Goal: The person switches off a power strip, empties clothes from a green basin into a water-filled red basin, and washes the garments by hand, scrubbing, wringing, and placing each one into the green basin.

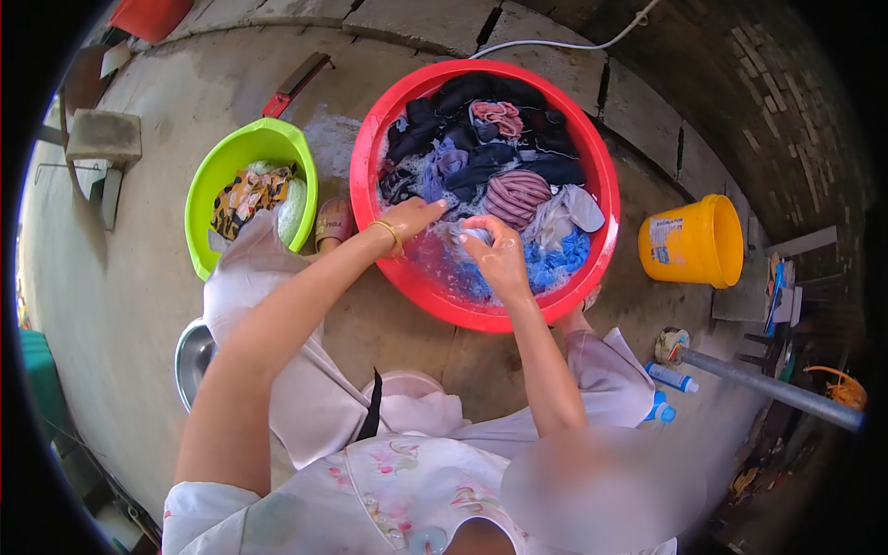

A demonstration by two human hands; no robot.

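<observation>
A large red tub (606,176) holds soapy water and soaking laundry. My right hand (502,262), over the tub's near side, has its fingers curled round a light grey wet cloth (474,237). Just left of it, my left hand (414,222), with a yellow bangle at the wrist, reaches over the rim with fingers closed together; what is at its fingertips is hidden by suds and cloth. Around the hands lie a striped maroon garment (516,199), a purple cloth (446,165), blue fabric (558,259), a pale grey garment (566,218), dark clothes (481,92) and a pink cloth (498,118).
A lime-green basin (197,199) with patterned cloth and suds stands left of the tub. To the right, a yellow bucket (698,242) lies tilted. Blue bottles (672,377) and a grey pole (772,388) are lower right. A metal bowl (192,361) sits beside my left leg.
</observation>
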